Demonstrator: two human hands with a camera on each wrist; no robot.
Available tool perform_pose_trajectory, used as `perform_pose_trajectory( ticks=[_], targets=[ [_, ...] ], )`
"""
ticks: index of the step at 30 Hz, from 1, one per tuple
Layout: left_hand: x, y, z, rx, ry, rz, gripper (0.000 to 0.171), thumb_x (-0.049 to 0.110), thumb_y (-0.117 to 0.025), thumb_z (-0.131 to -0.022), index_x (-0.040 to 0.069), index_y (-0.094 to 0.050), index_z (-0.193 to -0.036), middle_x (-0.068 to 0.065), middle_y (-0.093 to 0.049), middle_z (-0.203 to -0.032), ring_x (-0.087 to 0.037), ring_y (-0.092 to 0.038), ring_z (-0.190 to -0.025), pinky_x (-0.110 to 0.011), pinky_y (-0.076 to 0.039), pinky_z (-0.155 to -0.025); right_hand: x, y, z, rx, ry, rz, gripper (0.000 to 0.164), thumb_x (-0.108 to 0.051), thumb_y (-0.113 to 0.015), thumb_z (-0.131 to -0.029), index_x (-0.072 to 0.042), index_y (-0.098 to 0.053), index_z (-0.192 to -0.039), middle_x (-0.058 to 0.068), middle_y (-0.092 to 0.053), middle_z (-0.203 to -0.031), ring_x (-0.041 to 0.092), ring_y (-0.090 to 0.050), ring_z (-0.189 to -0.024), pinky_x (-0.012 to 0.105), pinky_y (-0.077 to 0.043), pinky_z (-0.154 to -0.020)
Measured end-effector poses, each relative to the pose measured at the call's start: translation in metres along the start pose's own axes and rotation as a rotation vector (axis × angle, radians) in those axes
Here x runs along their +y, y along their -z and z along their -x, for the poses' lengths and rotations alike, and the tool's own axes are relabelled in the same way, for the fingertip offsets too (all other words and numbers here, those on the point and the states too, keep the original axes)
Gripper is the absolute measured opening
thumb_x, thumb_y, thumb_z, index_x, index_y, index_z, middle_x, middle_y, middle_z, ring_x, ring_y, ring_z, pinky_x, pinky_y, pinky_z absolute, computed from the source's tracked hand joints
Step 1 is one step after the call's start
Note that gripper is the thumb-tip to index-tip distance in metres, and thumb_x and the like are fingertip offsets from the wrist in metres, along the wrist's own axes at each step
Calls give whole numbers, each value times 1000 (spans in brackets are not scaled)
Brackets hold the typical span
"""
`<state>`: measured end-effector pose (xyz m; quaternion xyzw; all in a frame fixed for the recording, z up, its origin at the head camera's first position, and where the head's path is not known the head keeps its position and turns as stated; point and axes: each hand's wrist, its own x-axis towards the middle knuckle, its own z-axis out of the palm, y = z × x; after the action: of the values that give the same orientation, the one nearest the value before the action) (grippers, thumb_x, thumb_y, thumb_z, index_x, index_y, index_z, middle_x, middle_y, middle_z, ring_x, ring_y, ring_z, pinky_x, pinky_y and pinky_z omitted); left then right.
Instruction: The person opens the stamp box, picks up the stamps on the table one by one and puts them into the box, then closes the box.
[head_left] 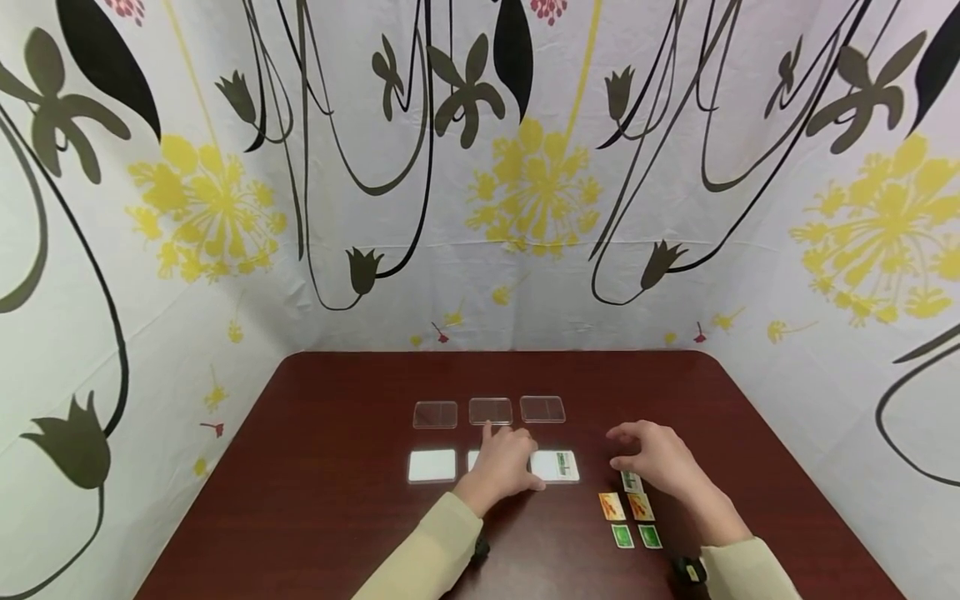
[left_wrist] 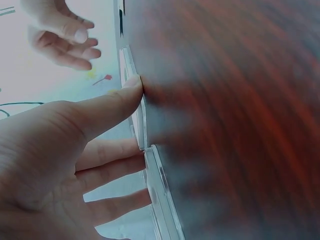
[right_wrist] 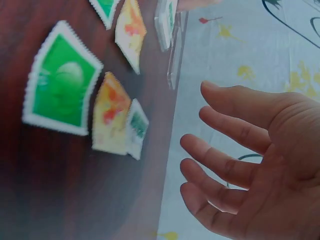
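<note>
My left hand reaches over the middle white-backed flat case, covering most of it. Its thumb touches the near edge of the right-hand case, and its other fingers extend fairly straight. Inside that right-hand case, a stamp with a dark green picture lies on the white backing. My right hand hovers above the stamps, fingers spread and slightly bent, holding nothing. Under it lie a green-and-white stamp, two orange stamps and two bright green stamps.
A third white-backed case lies at the left of the row. Behind the row are three clear plastic covers. Everything rests on a dark red-brown table, with a patterned cloth hanging around it.
</note>
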<state>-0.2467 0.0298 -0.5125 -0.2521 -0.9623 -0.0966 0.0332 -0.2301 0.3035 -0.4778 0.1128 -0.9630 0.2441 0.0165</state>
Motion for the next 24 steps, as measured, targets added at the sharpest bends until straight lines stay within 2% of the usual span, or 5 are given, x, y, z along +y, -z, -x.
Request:
perform_pose_trajectory(
  ticks=[7,11,17,24],
  targets=[
    [-3,0,-1,-5,-14,-10,55,56,-85,-75,21,-76,-116,6,-67,-115,-23,-61,-108,-67,-28,-109,9,-7,8,-85,-71,-14,42,-17,-87,-77,-13,-74,-116,7,-69,-105,29,-64,-99,50,-52,-80],
    [-4,-1,-1,-2,-18,-7,54,56,-86,-74,21,-76,-115,6,-67,-113,-22,-61,-106,-67,-28,-109,12,-10,8,-72,-80,11,47,-18,-90,-74,-12,-74,-117,7,-66,-102,27,-62,-93,49,-52,-75],
    [-3,0,-1,-1,-23,-10,53,56,-86,-73,23,-77,-113,7,-67,-110,-21,-61,-105,-67,-28,-109,14,-16,11,-55,-98,42,53,-20,-92,-70,-11,-73,-119,6,-58,-92,20,-53,-78,40,-46,-63],
    [-3,2,-1,-4,-20,-11,52,55,-87,-72,22,-77,-111,7,-67,-108,-21,-62,-104,-68,-28,-108,13,-16,10,-52,-97,25,55,-19,-92,-70,-9,-72,-120,4,-54,-84,19,-47,-73,37,-39,-60]
  ],
)
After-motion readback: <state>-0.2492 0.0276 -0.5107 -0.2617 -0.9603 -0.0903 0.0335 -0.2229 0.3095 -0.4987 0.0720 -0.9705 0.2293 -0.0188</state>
